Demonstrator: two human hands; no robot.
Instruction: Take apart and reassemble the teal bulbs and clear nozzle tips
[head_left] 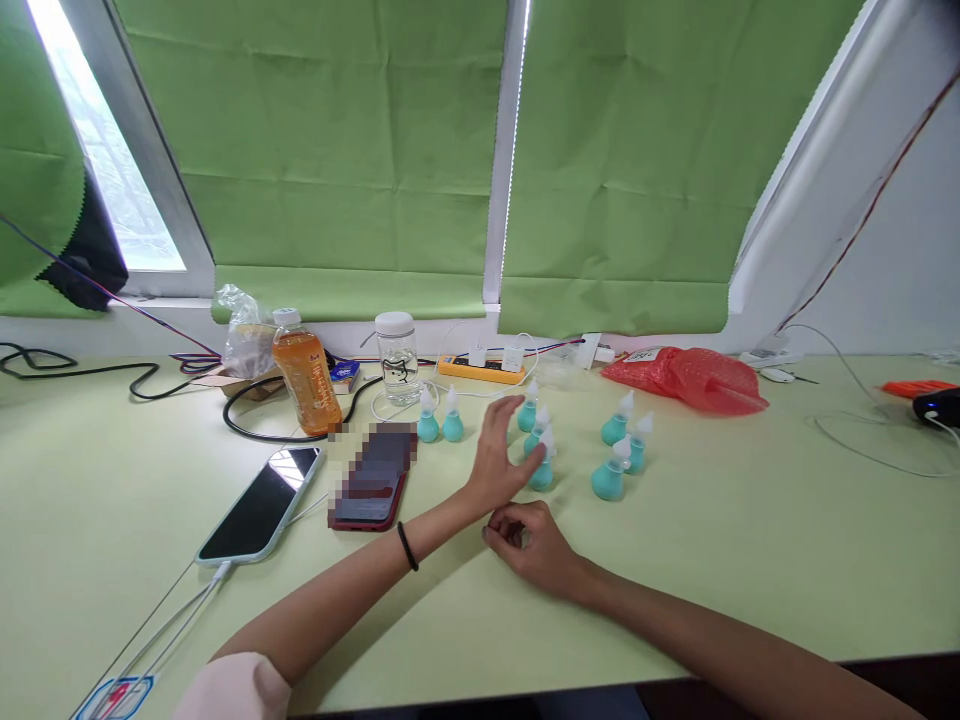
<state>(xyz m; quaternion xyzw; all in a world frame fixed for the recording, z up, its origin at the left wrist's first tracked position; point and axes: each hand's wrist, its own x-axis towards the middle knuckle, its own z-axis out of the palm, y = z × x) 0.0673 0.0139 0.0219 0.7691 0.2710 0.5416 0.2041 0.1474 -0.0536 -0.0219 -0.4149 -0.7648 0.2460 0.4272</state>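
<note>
Small teal squeeze bulbs with white pointed nozzles, which look like nasal aspirators, stand upright on the table in loose groups. My left hand [499, 465] is open beside the middle group, fingers and thumb spread apart. Its thumb overlaps the front bulb [541, 474]; whether it touches I cannot tell. The rear bulb [527, 416] is close to its fingertips. Nearer me, my right hand [534, 548] rests on the table with curled fingers and no object showing in them. One group of three stands to the right, including a front bulb [607, 481]. Two more, including a bulb [427, 426], stand left.
Left of my hands lie a dark red phone [371, 480] and a charging phone [259, 505]. Behind are an orange drink bottle [306, 375], a clear jar [397, 360] and a yellow power strip [480, 371]. A red plastic bag [686, 378] lies at the back right.
</note>
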